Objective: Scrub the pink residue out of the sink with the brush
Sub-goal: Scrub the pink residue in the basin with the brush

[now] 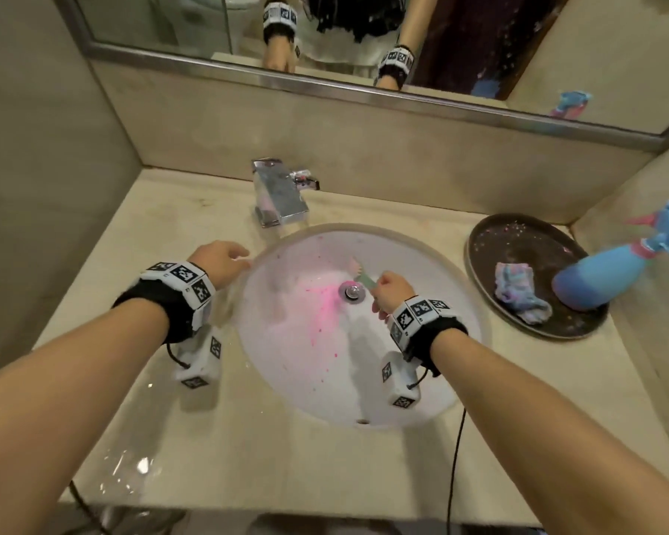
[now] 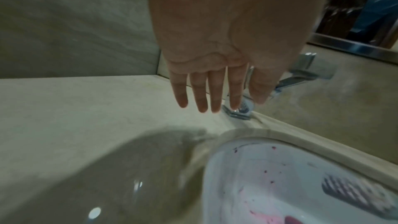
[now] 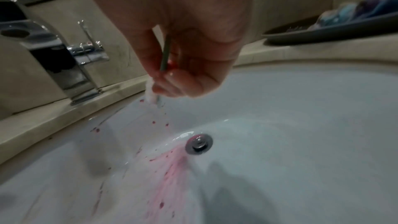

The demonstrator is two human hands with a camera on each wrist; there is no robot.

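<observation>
The white oval sink (image 1: 421,264) is streaked with pink residue (image 1: 321,299) left of the metal drain (image 1: 351,290), with specks down the front wall. My right hand (image 1: 393,289) is inside the basin and grips a small brush (image 1: 360,274) with a pale green handle; its white bristles (image 3: 150,97) touch the back wall of the sink (image 3: 301,108) above the residue (image 3: 172,164). My left hand (image 1: 223,258) hovers with straight fingers (image 2: 202,94) over the counter at the sink's left rim, holding nothing. The brush head (image 2: 355,193) shows blurred in the left wrist view.
A chrome faucet (image 1: 279,195) stands behind the sink. At the right, a dark round tray (image 1: 518,233) carries a blue spray bottle (image 1: 611,272) and a folded pastel cloth (image 1: 518,293). The beige counter (image 1: 248,457) is wet at the front left. A mirror hangs above.
</observation>
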